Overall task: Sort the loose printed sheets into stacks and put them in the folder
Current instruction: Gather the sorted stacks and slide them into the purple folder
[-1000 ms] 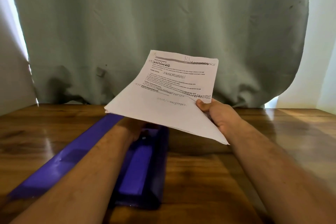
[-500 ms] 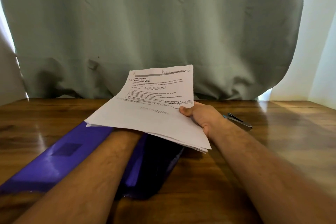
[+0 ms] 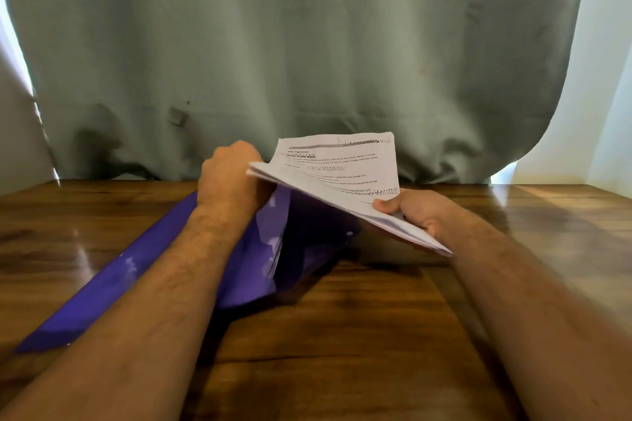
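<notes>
Right grip [image 3: 415,215] pinches the printed sheets [image 3: 345,181]; left grip [image 3: 229,178] lifts the purple folder [image 3: 263,249] flap — loose pages could fan out and snag.

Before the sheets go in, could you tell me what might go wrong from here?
1. The right hand pinches the stack of sheets at one corner only; its far edges fan apart, so pages could slip or crumple.
2. The left hand lifts the purple folder flap; if it drops, the sheets may catch on its edge and bend.

Glossy purple plastic folder [image 3: 113,287]; matt paper sheets [image 3: 342,178]; polished wood table [image 3: 342,335] (reflective); cloth curtain [image 3: 290,44].
</notes>
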The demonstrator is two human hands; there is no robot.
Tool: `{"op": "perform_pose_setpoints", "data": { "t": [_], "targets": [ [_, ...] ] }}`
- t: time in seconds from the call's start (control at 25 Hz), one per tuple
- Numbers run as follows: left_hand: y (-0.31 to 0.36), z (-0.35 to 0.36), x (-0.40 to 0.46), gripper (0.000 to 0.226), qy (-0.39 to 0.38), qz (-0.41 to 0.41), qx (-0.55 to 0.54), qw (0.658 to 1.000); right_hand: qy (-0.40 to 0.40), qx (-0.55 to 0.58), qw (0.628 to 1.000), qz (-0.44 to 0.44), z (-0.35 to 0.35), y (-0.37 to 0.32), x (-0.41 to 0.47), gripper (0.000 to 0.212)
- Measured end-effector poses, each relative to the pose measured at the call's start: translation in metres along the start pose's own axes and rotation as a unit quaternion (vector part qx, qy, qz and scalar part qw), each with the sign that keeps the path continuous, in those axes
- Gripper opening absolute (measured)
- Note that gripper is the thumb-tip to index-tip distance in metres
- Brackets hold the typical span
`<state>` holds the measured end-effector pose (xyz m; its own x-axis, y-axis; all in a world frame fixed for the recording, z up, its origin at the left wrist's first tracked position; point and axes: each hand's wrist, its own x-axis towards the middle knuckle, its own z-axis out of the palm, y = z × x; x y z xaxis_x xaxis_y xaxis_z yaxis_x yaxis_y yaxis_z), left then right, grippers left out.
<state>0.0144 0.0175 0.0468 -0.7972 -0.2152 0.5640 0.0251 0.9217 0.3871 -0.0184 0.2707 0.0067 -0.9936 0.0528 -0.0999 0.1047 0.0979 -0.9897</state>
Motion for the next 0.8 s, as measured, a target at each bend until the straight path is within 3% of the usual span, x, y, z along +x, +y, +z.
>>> {"op": "perform_pose_setpoints", "data": {
  "t": [0.2,0.32,0.48,0.64,0.8],
  "targets": [
    [-0.006,-0.005,0.003,0.018,0.051,-0.018,-0.058,0.997,-0.108,-0.067,0.992,0.027,-0.041,0.003,0.003,0.025],
    [-0.007,-0.007,0.005,0.020,0.064,-0.025,-0.069,0.995,-0.181,-0.143,0.973,0.007,-0.056,0.007,0.005,0.043],
    [0.001,-0.007,0.000,0.024,0.030,-0.003,-0.053,0.998,-0.270,-0.099,0.958,0.007,-0.050,0.004,0.002,0.043],
    [0.019,-0.002,-0.009,0.025,-0.035,0.028,-0.035,0.998,-0.121,-0.135,0.983,-0.043,-0.037,0.001,0.000,0.030],
    [0.035,0.002,-0.022,0.027,-0.056,0.075,-0.035,0.995,0.012,-0.228,0.968,-0.107,-0.042,-0.001,-0.009,0.025]
  ]
}}
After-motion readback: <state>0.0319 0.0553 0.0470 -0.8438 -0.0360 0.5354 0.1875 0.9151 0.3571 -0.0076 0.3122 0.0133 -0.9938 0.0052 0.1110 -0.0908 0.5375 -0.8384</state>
